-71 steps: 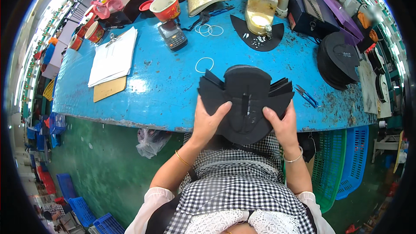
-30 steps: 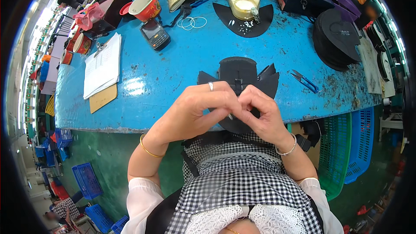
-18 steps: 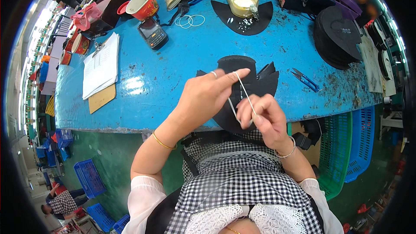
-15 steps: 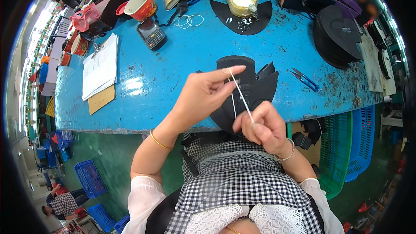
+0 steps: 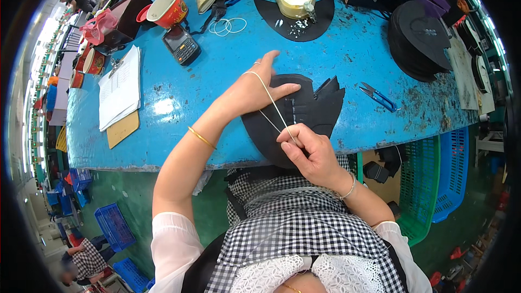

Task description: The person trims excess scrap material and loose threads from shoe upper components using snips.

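Note:
A thin white elastic band [image 5: 275,104] is stretched in a long loop between my two hands. My left hand [image 5: 254,89] is open, its thumb and fingers spread, with one end of the band round it. Thumb and fingers of my right hand [image 5: 315,154] pinch the band's other end. Under both hands, a bundle of black flat-cut pieces [image 5: 320,113] lies at the table's near edge, partly hidden by them. Blue-handled thread snips [image 5: 382,97] lie to its right.
On the blue table [image 5: 217,81] are loose white bands [image 5: 228,26], a handheld terminal [image 5: 182,46], a clipboard with papers [image 5: 119,89], a glue pot [image 5: 296,0] on a black piece, and a black stack [image 5: 417,43]. Green [image 5: 420,184] and blue crates [image 5: 451,176] stand at right.
My left hand has opened from a pinch, its fingers spreading away inside the band. My right hand has shifted slightly, still pinching the band. More of the black bundle shows.

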`<state>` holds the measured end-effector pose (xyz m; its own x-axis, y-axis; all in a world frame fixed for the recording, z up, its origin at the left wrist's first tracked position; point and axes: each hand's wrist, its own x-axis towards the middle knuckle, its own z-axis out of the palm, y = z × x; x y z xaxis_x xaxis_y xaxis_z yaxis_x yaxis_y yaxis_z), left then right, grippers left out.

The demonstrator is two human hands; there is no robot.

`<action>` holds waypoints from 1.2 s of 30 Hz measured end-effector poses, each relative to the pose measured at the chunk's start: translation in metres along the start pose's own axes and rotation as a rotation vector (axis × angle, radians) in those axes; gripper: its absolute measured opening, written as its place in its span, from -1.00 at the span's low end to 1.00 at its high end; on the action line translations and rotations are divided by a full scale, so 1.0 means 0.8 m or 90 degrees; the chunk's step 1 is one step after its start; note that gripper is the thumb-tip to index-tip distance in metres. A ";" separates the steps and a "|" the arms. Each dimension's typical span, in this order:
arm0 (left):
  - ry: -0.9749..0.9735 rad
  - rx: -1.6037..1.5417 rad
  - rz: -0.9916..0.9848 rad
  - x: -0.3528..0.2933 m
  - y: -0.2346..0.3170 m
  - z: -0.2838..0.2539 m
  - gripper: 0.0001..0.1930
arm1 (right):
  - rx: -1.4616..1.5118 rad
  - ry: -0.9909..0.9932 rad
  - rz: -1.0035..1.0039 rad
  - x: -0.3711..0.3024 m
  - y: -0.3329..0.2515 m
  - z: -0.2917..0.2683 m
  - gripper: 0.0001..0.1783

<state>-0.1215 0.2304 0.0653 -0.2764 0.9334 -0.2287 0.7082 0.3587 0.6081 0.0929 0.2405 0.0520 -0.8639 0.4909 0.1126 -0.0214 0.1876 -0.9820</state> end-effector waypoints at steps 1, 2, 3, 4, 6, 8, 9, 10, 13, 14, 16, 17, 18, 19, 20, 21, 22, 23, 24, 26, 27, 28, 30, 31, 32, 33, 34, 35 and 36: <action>-0.003 -0.001 0.001 0.006 0.003 -0.005 -0.09 | 0.000 0.005 -0.009 0.000 0.003 -0.001 -0.86; -0.061 0.037 -0.049 0.013 0.011 -0.014 -0.15 | -0.001 0.010 -0.022 -0.001 0.004 -0.002 -0.85; -0.119 0.076 -0.100 0.015 0.015 -0.019 -0.20 | -0.002 0.013 -0.023 -0.002 0.004 -0.003 -0.85; -0.118 0.077 -0.097 0.013 0.015 -0.022 -0.20 | -0.003 0.011 -0.029 -0.003 0.004 -0.005 -0.83; -0.162 -0.086 0.012 0.005 0.004 -0.030 -0.37 | -0.001 0.010 -0.033 -0.003 0.004 -0.008 -0.81; -0.167 -0.116 0.063 -0.011 -0.001 -0.035 -0.43 | 0.072 -0.019 0.026 -0.008 0.007 -0.015 -0.77; -0.167 -0.144 0.110 -0.023 0.004 -0.040 -0.48 | 0.074 -0.017 0.025 -0.011 0.007 -0.018 -0.77; -0.161 -0.132 0.107 -0.036 0.015 -0.047 -0.50 | 0.220 0.002 0.064 -0.015 0.007 -0.021 -0.76; -0.111 -0.081 0.114 -0.071 0.028 -0.050 -0.49 | 0.334 0.155 0.059 -0.021 0.009 -0.045 -0.69; -0.106 -0.095 0.170 -0.083 0.032 -0.050 -0.44 | 0.352 0.204 0.032 -0.018 0.005 -0.060 -0.65; -0.096 -0.084 0.239 -0.109 0.039 -0.047 -0.43 | 0.573 0.247 0.041 -0.018 0.012 -0.091 -0.66; -0.086 -0.073 0.309 -0.119 0.044 -0.047 -0.41 | 0.635 0.269 0.059 -0.018 0.006 -0.102 -0.67; -0.129 -0.004 0.319 -0.129 0.047 -0.056 -0.39 | 0.635 0.270 0.059 -0.020 0.011 -0.105 -0.67; -0.129 -0.004 0.319 -0.133 0.045 -0.056 -0.39 | 0.706 0.295 0.143 -0.022 0.019 -0.105 -0.68; -0.095 -0.039 0.335 -0.135 0.044 -0.057 -0.41 | 0.775 0.319 0.227 -0.022 0.027 -0.104 -0.69; -0.060 -0.073 0.349 -0.136 0.043 -0.058 -0.43 | 0.774 0.317 0.227 -0.026 0.033 -0.099 -0.69; -0.041 -0.156 0.294 -0.135 0.044 -0.061 -0.46 | 0.672 0.264 0.299 -0.033 0.038 -0.091 -0.69; -0.012 -0.189 0.257 -0.133 0.039 -0.064 -0.45 | 0.570 0.203 0.367 -0.040 0.042 -0.081 -0.70; 0.001 -0.234 0.210 -0.127 0.031 -0.064 -0.46 | 0.540 0.111 0.332 -0.049 0.044 -0.075 -0.72; -0.037 -0.326 0.056 -0.105 0.021 -0.067 -0.42 | 0.528 0.084 0.337 -0.054 0.037 -0.070 -0.74; -0.048 -0.378 0.030 -0.091 0.011 -0.063 -0.43 | 0.515 0.063 0.339 -0.053 0.033 -0.069 -0.75; -0.048 -0.354 0.021 -0.079 0.003 -0.059 -0.44 | 0.605 0.018 0.297 -0.054 0.049 -0.074 -0.77; -0.043 -0.328 0.008 -0.052 -0.017 -0.051 -0.45 | 0.626 0.025 0.317 -0.048 0.050 -0.071 -0.76; -0.059 -0.332 -0.019 -0.040 -0.028 -0.046 -0.45 | 0.646 0.038 0.339 -0.046 0.050 -0.069 -0.72; -0.079 -0.339 -0.044 -0.028 -0.039 -0.041 -0.46 | 0.679 0.001 0.325 -0.050 0.059 -0.075 -0.62; -0.077 -0.339 -0.044 -0.016 -0.050 -0.037 -0.46 | 0.679 -0.001 0.324 -0.050 0.059 -0.074 -0.62; -0.092 -0.406 -0.040 -0.006 -0.061 -0.034 -0.48 | 0.703 0.012 0.327 -0.051 0.059 -0.073 -0.58; -0.109 -0.476 -0.035 0.004 -0.066 -0.033 -0.51 | 0.725 0.027 0.332 -0.052 0.059 -0.073 -0.54; 0.011 -0.368 0.007 0.012 -0.070 -0.032 -0.56 | 0.724 0.027 0.333 -0.052 0.057 -0.073 -0.54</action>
<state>-0.1808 0.2191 0.0486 -0.2852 0.9352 -0.2100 0.2423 0.2823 0.9282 0.1570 0.2785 0.0115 -0.8837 0.3160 -0.3454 -0.1213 -0.8671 -0.4831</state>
